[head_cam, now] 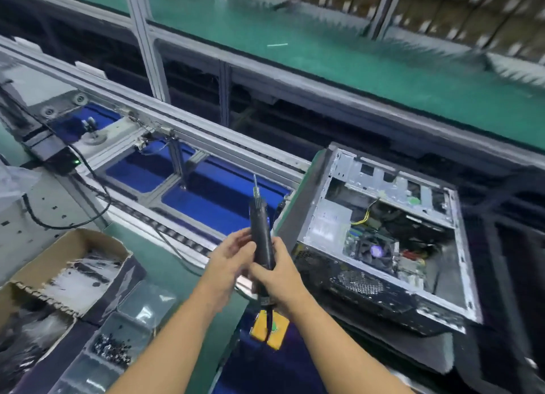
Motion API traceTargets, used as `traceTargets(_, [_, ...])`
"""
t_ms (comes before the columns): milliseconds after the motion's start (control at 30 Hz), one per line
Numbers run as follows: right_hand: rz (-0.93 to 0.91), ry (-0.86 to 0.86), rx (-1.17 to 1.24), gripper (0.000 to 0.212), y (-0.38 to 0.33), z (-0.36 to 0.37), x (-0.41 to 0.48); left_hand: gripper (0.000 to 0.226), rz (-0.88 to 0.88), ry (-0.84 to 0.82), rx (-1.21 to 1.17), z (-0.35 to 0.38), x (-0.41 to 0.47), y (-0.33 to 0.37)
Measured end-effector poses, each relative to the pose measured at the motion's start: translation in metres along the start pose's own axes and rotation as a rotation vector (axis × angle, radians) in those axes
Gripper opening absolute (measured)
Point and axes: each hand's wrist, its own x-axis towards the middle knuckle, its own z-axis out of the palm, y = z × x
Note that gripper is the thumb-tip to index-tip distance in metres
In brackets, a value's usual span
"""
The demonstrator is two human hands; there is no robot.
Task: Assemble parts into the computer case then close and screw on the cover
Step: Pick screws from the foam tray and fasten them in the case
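Screws (110, 349) sat in the near tray. Left hand (233, 255) and right hand (280, 278) both gripped the electric screwdriver (261, 234). Just beyond, to the right, the computer case (362, 287) lay open, board and fan in, no cover on, so closing and screwing looked left to do.

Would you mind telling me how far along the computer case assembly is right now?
Done: the computer case lies open with a motherboard, cooler fan and cables inside. In hand: the left hand and right hand both hold an electric screwdriver, bit up, clear of the case. Left: no cover is on, so closing and screwing remain; screws wait in the tray.
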Motion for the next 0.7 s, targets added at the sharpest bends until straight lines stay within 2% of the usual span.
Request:
traceTargets(233, [-0.186,0.139,-0.001,0.042,-0.055,-0.128,-0.029,0.033,0.057,-0.281,-0.033,0.15,0.026,0.009])
traceTargets(333, [-0.196,0.216,0.028,0.036,-0.063,-0.189,-0.046,0.038,0.033,-0.346,-0.002,0.217,0.031,-0.006])
traceTargets(500, [-0.201,0.313,0.086,0.041,-0.059,-0.279,-0.08,0.037,-0.039,-0.44,0.048,0.31,0.033,-0.044])
traceTargets(633, [-0.176,0.416,0.066,0.029,-0.047,-0.335,-0.11,0.042,-0.081,-0.529,0.126,0.365,0.032,-0.078])
traceTargets(700, [-0.146,0.47,0.053,0.027,-0.038,-0.361,-0.123,0.038,-0.121,-0.586,0.181,0.388,0.032,-0.096])
